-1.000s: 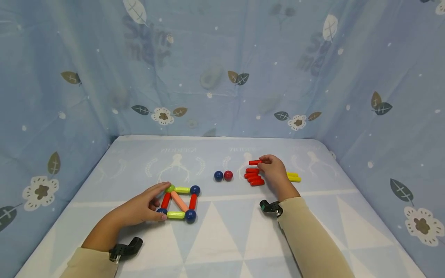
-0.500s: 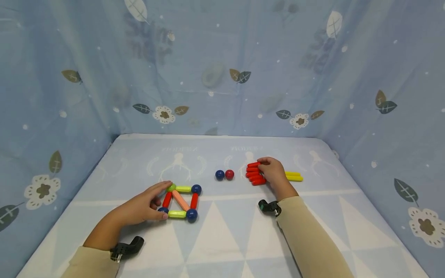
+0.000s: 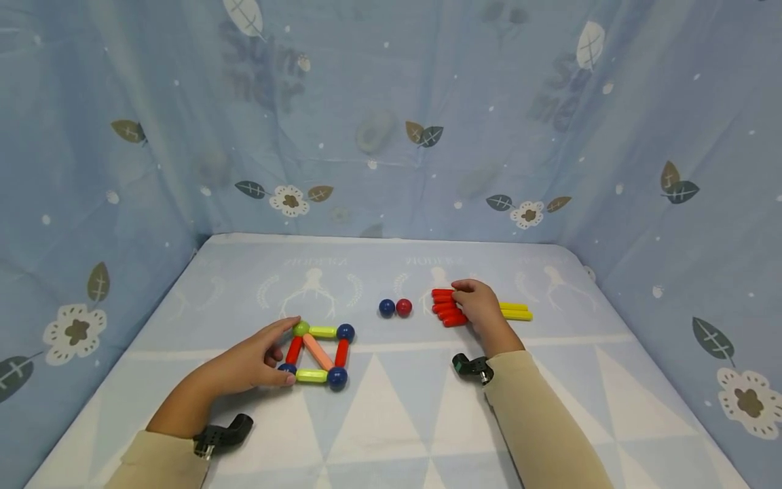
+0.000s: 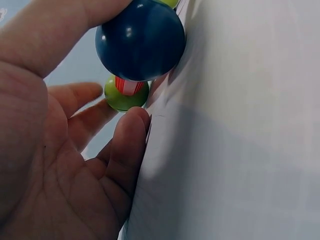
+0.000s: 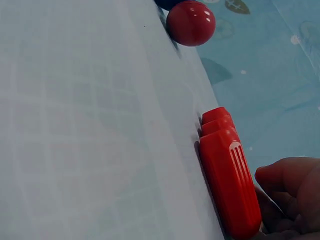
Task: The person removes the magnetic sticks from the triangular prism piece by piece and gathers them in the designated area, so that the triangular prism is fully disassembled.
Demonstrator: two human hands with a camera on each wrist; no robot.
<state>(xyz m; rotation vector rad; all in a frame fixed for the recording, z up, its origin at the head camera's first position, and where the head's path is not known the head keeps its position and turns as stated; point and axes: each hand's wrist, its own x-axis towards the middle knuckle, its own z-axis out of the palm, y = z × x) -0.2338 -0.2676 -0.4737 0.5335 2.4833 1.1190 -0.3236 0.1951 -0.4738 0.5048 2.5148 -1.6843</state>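
Note:
A flat frame of coloured rods and balls lies at left, with a green ball (image 3: 301, 329), blue balls (image 3: 337, 378) and a peach rod (image 3: 318, 352) slanting across it. My left hand (image 3: 247, 363) spans its left side, the thumb on the near-left blue ball (image 4: 142, 40) and a fingertip at the green one. On the right, my right hand (image 3: 481, 309) pinches the right end of the farthest red rod (image 3: 441, 293). Several red rods (image 3: 454, 319) lie side by side under and before those fingers. The right wrist view shows rods (image 5: 227, 180) next to the fingers; their contact is partly hidden.
A loose blue ball (image 3: 387, 308) and a red ball (image 3: 404, 308) sit together between the hands. Yellow rods (image 3: 516, 315) lie right of the right hand, partly behind it. Patterned curtains (image 3: 379, 102) surround the table (image 3: 379, 428) at the back and sides.
My right hand has brought the red rod down and nearer, against the row of other red rods. The left hand and the frame have stayed in place.

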